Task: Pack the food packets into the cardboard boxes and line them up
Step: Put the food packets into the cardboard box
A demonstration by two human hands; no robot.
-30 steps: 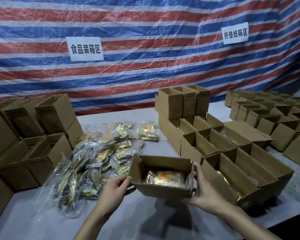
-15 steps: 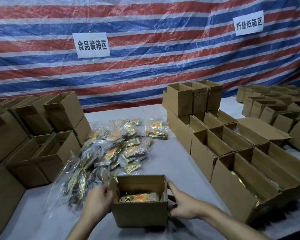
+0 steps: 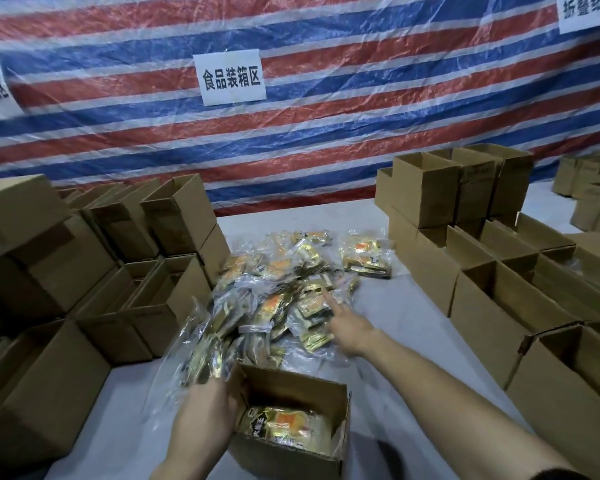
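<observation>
An open cardboard box (image 3: pixel 321 393) stands on the grey table close to me, with a gold and orange food packet (image 3: pixel 286 427) lying inside. My left hand (image 3: pixel 205 417) grips the box's left wall. My right hand (image 3: pixel 349 327) reaches forward over the heap of food packets (image 3: pixel 274 299) in clear wrap, its fingers stretched out above the gold packets and holding nothing. A separate small bundle of packets (image 3: pixel 366 258) lies at the heap's far right.
Open cardboard boxes are stacked on the left (image 3: pixel 167 289) and lined in rows on the right (image 3: pixel 499 292), some stacked two high (image 3: pixel 426 188). A striped tarp wall with a white sign (image 3: pixel 229 77) closes the back. The grey table (image 3: pixel 395 323) shows between heap and right rows.
The box has been set down near me. My right hand has left the box's right side and reached forward over the packet heap. My view has swung left.
</observation>
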